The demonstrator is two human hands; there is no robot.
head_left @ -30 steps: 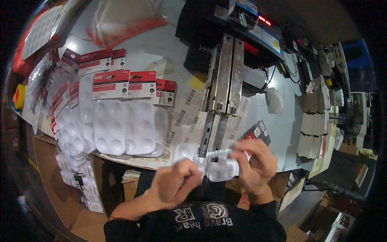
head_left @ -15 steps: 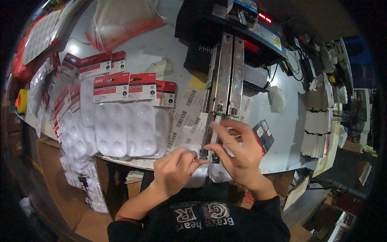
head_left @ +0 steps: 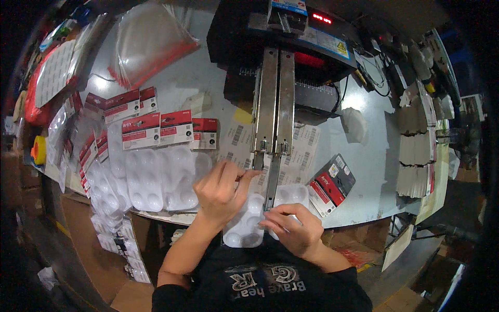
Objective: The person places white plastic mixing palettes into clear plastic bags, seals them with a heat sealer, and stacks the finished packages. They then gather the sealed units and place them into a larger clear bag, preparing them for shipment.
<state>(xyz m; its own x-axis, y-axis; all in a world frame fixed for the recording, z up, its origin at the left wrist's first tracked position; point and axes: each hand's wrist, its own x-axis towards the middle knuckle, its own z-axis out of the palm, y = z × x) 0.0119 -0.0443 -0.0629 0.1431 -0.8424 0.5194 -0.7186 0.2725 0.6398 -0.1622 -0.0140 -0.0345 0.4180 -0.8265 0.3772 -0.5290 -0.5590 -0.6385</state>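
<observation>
My left hand (head_left: 221,192) is closed in a pinch beside the near end of the left metal rail (head_left: 266,99). What its fingertips hold, if anything, is too small to make out. My right hand (head_left: 295,229) pinches the near end of a narrow metal slide (head_left: 272,182), which sticks out toward me from the right metal rail (head_left: 285,104). Both rails run back to a black machine (head_left: 322,44) with a red lit display. Under my hands, a white plastic paint palette (head_left: 243,229) lies at the table edge, and another white palette (head_left: 291,194) is partly hidden by my right hand.
Several bagged white palettes (head_left: 143,179) with red header cards lie on the left. Behind them is a stack of clear bags (head_left: 148,41). A red and black card pack (head_left: 332,184) rests to the right, near card stacks (head_left: 416,145). Barcode label sheets (head_left: 301,148) lie beneath the rails.
My left hand has moved up from the slide's end toward the left rail. My right hand has come down and closed on a slide's near end. The whole view has shifted slightly.
</observation>
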